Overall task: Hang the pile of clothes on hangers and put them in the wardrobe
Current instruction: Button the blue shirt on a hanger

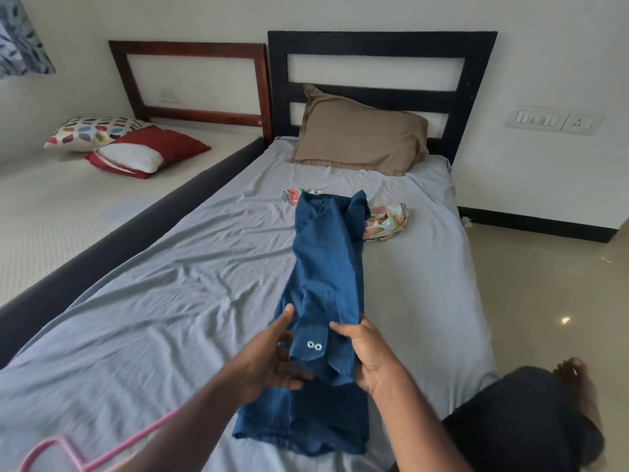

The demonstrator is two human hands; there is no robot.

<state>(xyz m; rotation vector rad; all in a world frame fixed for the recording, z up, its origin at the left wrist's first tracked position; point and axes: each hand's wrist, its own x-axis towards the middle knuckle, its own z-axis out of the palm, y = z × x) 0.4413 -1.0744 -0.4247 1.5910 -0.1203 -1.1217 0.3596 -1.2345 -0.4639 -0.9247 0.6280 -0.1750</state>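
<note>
both hands are on the blue shirt [323, 267], and from my seat i read them like this: left hand [272, 359] is under the near part of the cloth with palm up and fingers loosely spread, thumb lifted against the fabric's left edge; right hand [366, 356] grips the right edge, thumb on top and fingers curled beneath. between them i see a cuff with two white buttons [314, 345]. that shirt runs as a long bunched strip from my hands away along the grey bedsheet [170, 284], its lower part draped on the bed just below the wrists. its far end lies over a floral garment [386, 219], which sits crumpled on the sheet short of the brown pillow [360, 134]. a pink hanger [102, 447] lies on the sheet at the lower left, beside my left forearm, well apart from the shirt. on the neighbouring bed i can see a red pillow [170, 144] and a spotted cushion [92, 131].
</note>
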